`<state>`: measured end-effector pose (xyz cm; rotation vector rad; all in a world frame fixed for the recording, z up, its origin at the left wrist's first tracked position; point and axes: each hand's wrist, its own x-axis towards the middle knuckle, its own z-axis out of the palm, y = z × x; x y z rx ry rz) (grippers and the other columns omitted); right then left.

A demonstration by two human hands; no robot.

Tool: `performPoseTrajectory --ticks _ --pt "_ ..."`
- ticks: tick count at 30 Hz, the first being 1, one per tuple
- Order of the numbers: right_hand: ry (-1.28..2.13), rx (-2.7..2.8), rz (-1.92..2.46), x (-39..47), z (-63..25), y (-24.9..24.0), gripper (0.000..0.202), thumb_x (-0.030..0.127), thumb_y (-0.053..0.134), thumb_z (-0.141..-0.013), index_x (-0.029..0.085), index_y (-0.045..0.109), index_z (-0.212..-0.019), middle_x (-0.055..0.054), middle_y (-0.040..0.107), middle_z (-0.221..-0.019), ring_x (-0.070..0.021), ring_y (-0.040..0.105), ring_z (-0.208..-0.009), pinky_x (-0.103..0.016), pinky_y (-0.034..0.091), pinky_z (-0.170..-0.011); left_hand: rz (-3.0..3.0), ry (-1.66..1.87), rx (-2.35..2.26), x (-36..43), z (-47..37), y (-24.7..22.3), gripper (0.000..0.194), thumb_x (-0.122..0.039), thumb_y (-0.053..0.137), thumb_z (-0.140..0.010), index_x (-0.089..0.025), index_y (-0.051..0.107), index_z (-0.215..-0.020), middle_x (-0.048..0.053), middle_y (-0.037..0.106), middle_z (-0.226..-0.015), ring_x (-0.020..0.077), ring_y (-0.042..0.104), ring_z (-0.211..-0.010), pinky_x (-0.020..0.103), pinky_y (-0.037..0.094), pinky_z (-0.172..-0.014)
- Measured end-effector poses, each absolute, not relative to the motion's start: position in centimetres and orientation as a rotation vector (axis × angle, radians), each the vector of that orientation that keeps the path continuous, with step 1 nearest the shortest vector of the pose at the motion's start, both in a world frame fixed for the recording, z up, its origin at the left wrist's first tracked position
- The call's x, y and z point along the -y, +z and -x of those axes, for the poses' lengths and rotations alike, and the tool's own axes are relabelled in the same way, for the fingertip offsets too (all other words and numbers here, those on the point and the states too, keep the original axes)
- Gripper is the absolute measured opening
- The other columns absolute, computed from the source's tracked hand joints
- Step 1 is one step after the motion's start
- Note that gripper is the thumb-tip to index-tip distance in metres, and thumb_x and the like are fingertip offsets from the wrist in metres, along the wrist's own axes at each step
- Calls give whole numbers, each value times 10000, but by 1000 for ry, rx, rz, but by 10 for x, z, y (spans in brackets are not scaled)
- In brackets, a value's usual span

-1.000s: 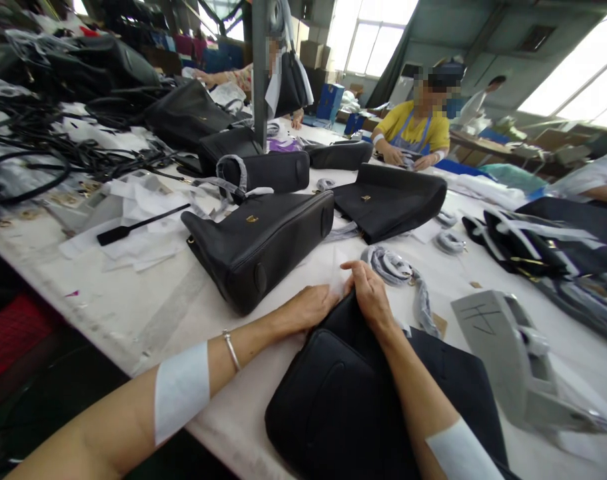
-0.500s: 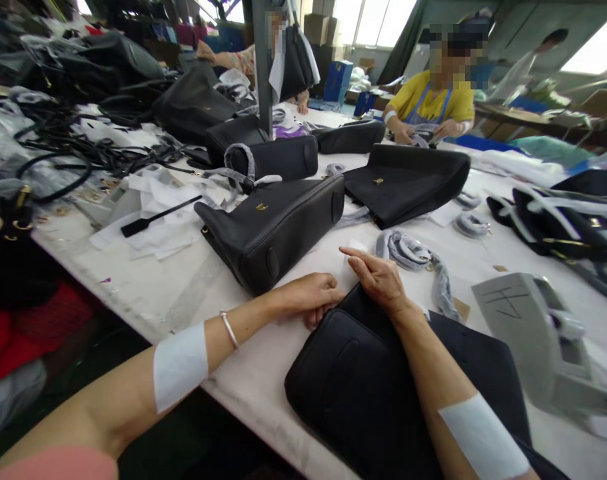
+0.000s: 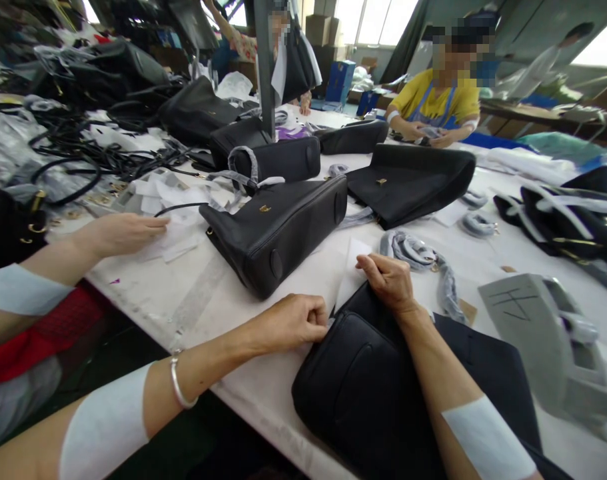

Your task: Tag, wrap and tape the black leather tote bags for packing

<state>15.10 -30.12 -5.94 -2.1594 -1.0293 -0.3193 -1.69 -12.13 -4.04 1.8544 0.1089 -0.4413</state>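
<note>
A black handbag (image 3: pixel 363 373) lies on its side at the table's near edge, under my right forearm. My right hand (image 3: pixel 390 283) is closed over its far upper edge, fingers curled in. A white sheet (image 3: pixel 350 263) sticks up from beside that edge, close to those fingertips. At the bag's left corner my left hand (image 3: pixel 303 320) is closed in a pinch. Something small and pale shows at its fingertips, too small to name. Just beyond my hands stands another black handbag (image 3: pixel 288 230) with a gold clasp.
A co-worker's hand (image 3: pixel 128 233) reaches in from the left over white papers (image 3: pixel 176 223). Wrapped straps (image 3: pixel 408 250) and a grey holder (image 3: pixel 528 333) lie to the right. More black bags (image 3: pixel 413 180) stand farther back. A person in yellow (image 3: pixel 433 107) works across the table.
My left hand has drawn back slightly left and down from the bag's corner. My right fingers, outstretched before, have curled in. The co-worker's hand has reached in from the left to the papers.
</note>
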Motion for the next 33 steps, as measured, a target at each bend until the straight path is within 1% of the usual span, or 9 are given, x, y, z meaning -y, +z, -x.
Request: performPoseTrajectory --ticks 4,8,11,17,20,25,28,31,33 --pt "-444 1026 2113 302 -150 -56 469 490 475 -975 201 666 -659 -28 661 -642 -159 596 -559 -271 396 -583 -1800 -549 -102 122 13 -37 120 -271 564 -703 -170 516 -661 -59 460 -552 78 429 -510 184 293 -455" --pt "-560 1010 2043 304 -145 -51 408 421 506 -973 192 649 -667 -13 608 -581 -142 544 -504 -272 376 -549 -1839 -480 -108 128 11 -34 101 -245 611 -678 -165 578 -732 -43 553 -629 93 492 -588 183 334 -499" --pt "-612 910 1965 309 -141 -47 394 399 501 -977 189 652 -680 -4 571 -564 -139 521 -496 -274 369 -529 -1839 -381 -200 140 18 -30 163 -239 637 -672 -175 575 -809 -46 560 -654 97 502 -605 185 335 -505" --pt "-718 703 1809 317 -139 -42 423 453 530 -964 158 668 -695 16 501 -517 -121 465 -467 -266 337 -482 -1492 -205 -359 161 44 -30 169 -303 595 -797 -178 572 -909 -50 523 -707 85 475 -656 188 363 -569" --pt "-734 679 1799 313 -135 -38 419 447 535 -963 152 666 -696 18 488 -495 -117 453 -455 -263 315 -462 -1411 -186 -357 162 53 -33 136 -267 557 -832 -189 589 -938 -49 526 -721 76 471 -654 183 374 -582" --pt "-783 712 1788 306 -133 -36 415 445 556 -942 156 665 -665 11 491 -471 -123 454 -424 -276 320 -455 -1560 -123 -391 156 66 -40 123 -119 555 -738 -186 596 -832 -38 577 -794 69 514 -654 176 405 -590" --pt "-813 726 1766 304 -133 -39 418 459 565 -922 165 659 -640 6 494 -466 -128 442 -411 -285 314 -444 -1809 -112 -298 147 70 -46 103 -144 601 -739 -196 631 -823 -24 615 -878 98 569 -742 206 440 -681" --pt "-791 731 1821 303 -133 -43 413 462 560 -919 174 656 -638 -4 515 -495 -139 467 -434 -296 335 -462 -2050 -147 -168 139 71 -51 147 -198 606 -788 -228 670 -916 -17 648 -937 148 599 -859 260 446 -797" --pt "-799 734 1829 303 -134 -46 413 462 571 -913 171 657 -633 -2 511 -485 -136 472 -430 -294 346 -463 -2060 -196 -142 137 70 -54 208 -212 598 -801 -249 681 -988 -16 660 -984 152 604 -865 264 448 -809"
